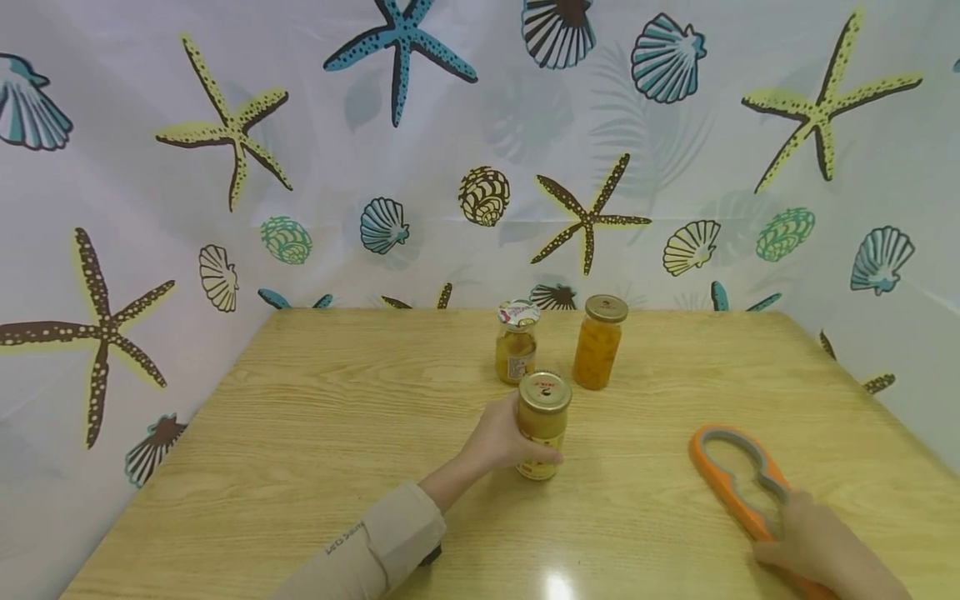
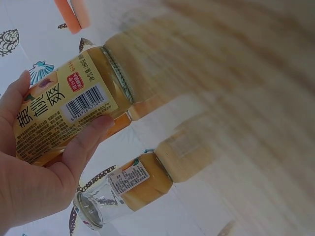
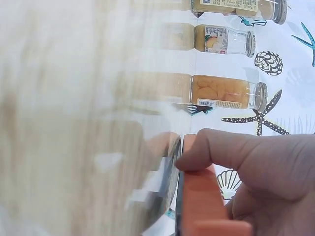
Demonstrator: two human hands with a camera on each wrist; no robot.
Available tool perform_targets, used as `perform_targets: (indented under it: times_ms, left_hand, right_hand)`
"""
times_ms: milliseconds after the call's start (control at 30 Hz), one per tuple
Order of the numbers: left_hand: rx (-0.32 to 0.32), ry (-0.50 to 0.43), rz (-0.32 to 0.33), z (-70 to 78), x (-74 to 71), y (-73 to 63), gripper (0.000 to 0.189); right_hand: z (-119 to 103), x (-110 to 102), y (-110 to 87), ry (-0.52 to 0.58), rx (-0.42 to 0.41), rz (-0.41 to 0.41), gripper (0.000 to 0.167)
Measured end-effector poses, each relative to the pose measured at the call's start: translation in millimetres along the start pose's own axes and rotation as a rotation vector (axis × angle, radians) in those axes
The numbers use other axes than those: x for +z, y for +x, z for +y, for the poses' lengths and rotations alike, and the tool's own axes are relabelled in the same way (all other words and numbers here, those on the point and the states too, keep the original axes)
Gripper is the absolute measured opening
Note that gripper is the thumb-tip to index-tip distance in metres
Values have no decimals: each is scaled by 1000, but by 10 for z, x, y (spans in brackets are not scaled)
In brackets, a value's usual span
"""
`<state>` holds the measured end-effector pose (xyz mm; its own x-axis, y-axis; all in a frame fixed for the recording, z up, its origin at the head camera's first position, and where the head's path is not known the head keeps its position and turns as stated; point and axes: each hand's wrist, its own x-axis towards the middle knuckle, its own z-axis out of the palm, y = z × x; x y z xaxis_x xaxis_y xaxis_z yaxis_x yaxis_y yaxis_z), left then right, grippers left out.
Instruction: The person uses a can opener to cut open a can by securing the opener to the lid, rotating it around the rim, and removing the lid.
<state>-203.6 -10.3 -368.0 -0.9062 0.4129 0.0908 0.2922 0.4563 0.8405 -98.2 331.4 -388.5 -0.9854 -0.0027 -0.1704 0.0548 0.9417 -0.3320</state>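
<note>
My left hand (image 1: 491, 440) grips a glass jar (image 1: 543, 421) with a gold lid, which stands upright on the table. In the left wrist view, thumb and fingers wrap the sides of its yellow label (image 2: 74, 101), printed with dark characters and a barcode. At the right, my right hand (image 1: 821, 537) holds an orange jar opener (image 1: 715, 477) with grey-lined curved jaws by its handle end. The opener lies along the tabletop, its jaws pointing away from me. Up close in the right wrist view, the thumb and fingers pinch the orange handle (image 3: 202, 196).
Behind the gripped jar stand a small jar (image 1: 516, 354) with a patterned white lid and a taller jar (image 1: 597, 346) of orange fruit with a gold lid. A curtain (image 1: 450, 267) printed with starfish and shells borders the wooden table (image 1: 337, 375) at the back and sides.
</note>
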Motion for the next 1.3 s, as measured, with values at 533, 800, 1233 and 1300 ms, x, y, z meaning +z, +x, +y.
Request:
perform_targets:
  times_ms: [533, 800, 1233, 1300]
  left_hand:
    - [-8, 0, 5, -16, 7, 0, 69]
    - [-22, -2, 5, 4, 2, 2, 70]
    - [-21, -9, 11, -4, 5, -2, 70]
    - [-23, -9, 11, -8, 6, -3, 71]
  right_hand:
    - [-38, -109, -14, -5, 52, 3, 46]
    - [-123, -105, 21, 16, 62, 51, 60]
    - [-407, -150, 92, 43, 4, 79, 74]
    - [-426, -140, 111, 66, -18, 90, 76]
